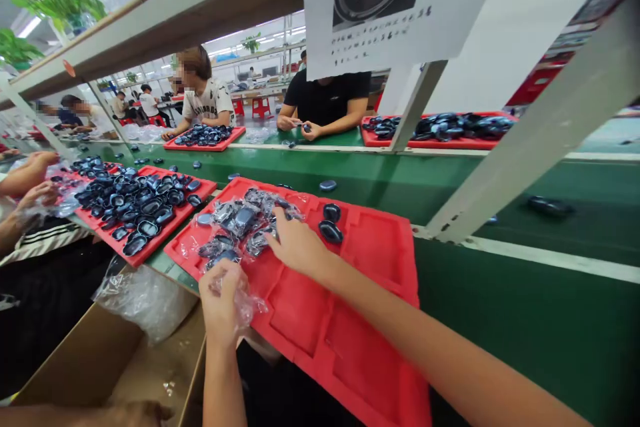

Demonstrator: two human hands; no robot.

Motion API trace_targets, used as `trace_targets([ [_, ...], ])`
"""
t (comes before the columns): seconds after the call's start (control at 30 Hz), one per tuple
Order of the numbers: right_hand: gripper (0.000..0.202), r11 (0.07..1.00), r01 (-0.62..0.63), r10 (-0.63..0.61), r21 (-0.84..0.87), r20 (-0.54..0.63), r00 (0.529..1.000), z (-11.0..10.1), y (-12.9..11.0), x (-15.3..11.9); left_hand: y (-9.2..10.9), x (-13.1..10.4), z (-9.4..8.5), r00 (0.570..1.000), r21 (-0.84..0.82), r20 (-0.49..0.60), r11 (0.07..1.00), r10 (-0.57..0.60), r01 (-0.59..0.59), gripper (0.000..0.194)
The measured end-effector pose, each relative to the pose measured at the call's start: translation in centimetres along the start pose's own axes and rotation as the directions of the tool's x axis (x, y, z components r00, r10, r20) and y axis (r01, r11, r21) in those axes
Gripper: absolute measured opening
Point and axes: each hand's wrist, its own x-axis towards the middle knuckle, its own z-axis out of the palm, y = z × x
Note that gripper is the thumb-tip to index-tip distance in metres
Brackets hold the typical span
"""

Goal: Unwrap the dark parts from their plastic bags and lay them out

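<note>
My left hand [225,287] is closed on a crumpled clear plastic bag [246,307] at the near left edge of a red foam tray [370,347]. Whether anything is inside that bag is hidden by the fingers. My right hand [297,240] reaches over the tray, its visible fingers apart at the edge of a heap of dark blue oval casings in clear bags [245,219]. Two glossy dark casings without visible wrapping [331,231] lie just beyond the right hand. Shallow rectangular recesses mark the tray's surface.
Left of my tray, another red tray [150,250] is heaped with dark casings. A cardboard box [85,353] with a plastic bag stands below. Across the green conveyor belt [280,163], people work at more trays. A slanted white post [530,120] rises at right. Co-worker's hands [40,187] are far left.
</note>
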Motion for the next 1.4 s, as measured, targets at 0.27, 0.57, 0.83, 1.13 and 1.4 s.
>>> trace_targets([
  [0.27,0.053,0.729,0.54,-0.615,0.421,0.057,0.786,-4.1,1.0,-4.2,1.8,-0.1,-1.7,0.978,0.312,0.169,0.948,-0.121,0.063,0.058],
  [0.57,0.05,0.578,0.514,-0.587,0.634,-0.115,0.801,-3.1,0.4,-5.7,-0.5,-0.6,-1.1,0.999,0.327,0.048,0.945,-0.014,-0.003,0.043],
  [0.83,0.041,-0.069,0.195,-0.474,0.978,-0.204,0.857,-3.1,-2.0,-7.4,0.6,-2.5,0.9,0.995,-0.119,0.098,0.992,-0.035,0.046,0.038],
  [1.13,0.034,0.143,0.143,-0.364,0.979,-0.082,0.928,-4.1,-1.5,-6.7,0.6,-3.1,3.3,0.994,-0.123,-0.019,0.987,-0.109,0.106,0.034],
  [1.4,0.038,0.738,0.497,-0.487,0.456,-0.149,0.861,-5.0,0.0,-7.0,1.0,-1.3,1.5,0.997,0.156,-0.041,0.986,0.069,-0.062,0.03],
])
